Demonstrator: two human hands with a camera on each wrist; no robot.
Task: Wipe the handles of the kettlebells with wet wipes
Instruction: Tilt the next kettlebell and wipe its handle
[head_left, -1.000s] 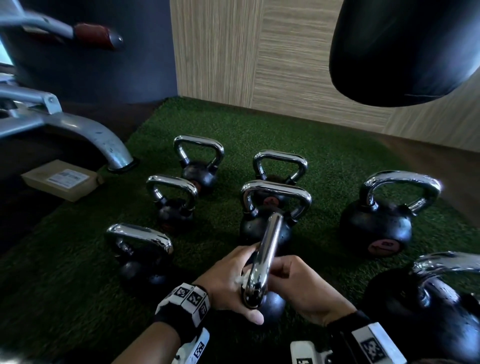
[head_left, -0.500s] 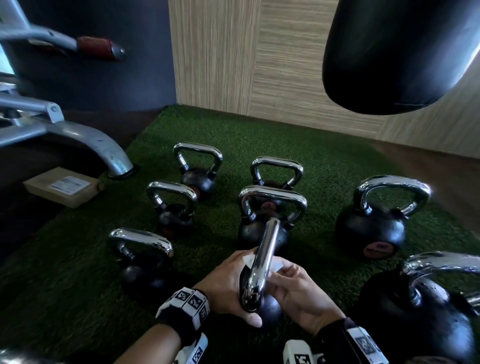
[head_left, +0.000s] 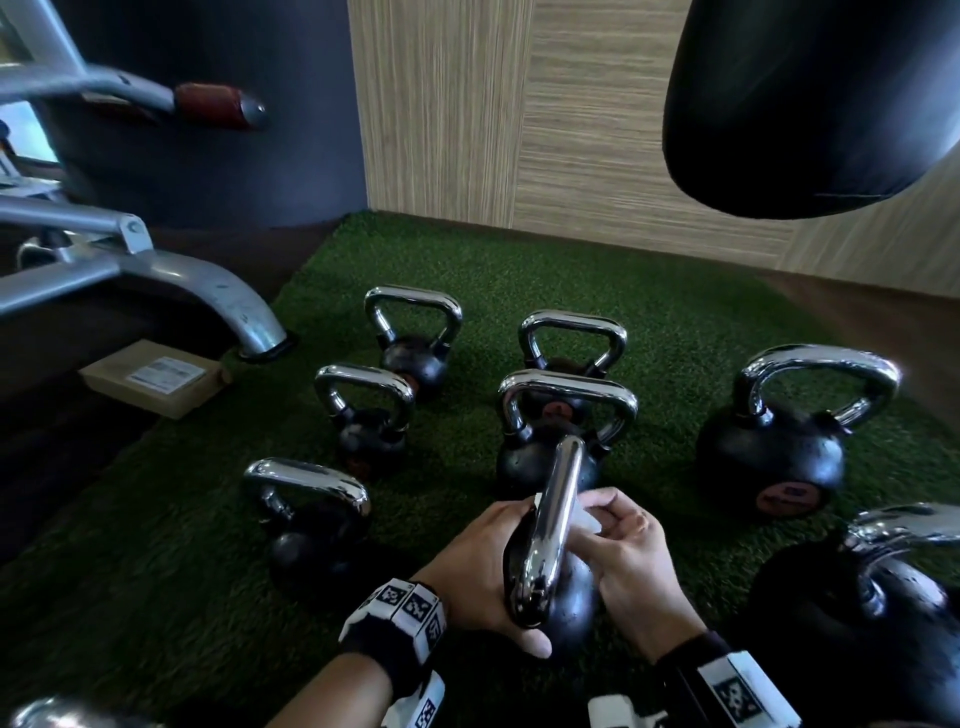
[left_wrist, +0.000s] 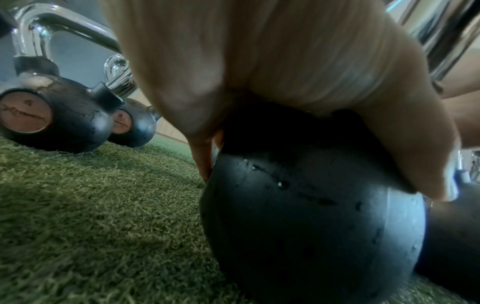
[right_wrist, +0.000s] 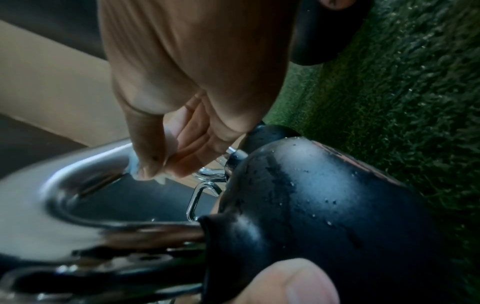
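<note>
The nearest kettlebell has a black ball (head_left: 569, 608) and a chrome handle (head_left: 553, 519) that points away from me. My left hand (head_left: 480, 566) grips it from the left, thumb curled under the handle's near end. In the left wrist view the palm lies over the ball (left_wrist: 311, 216). My right hand (head_left: 623, 551) pinches a white wet wipe (head_left: 587, 512) against the right side of the handle. The right wrist view shows the thumb and fingers pinching the wipe (right_wrist: 161, 180) at the chrome handle (right_wrist: 78, 185).
Several other kettlebells stand on the green turf (head_left: 519, 260): small ones at the left (head_left: 306, 514) and behind (head_left: 566, 415), bigger ones at the right (head_left: 779, 441) (head_left: 883, 597). A black punching bag (head_left: 810, 104) hangs at the upper right. A machine leg (head_left: 208, 291) and a cardboard box (head_left: 156, 376) are at the left.
My right hand has slid the wipe along the handle, away from me, and more of the wipe now shows. The left hand keeps its grip on the kettlebell.
</note>
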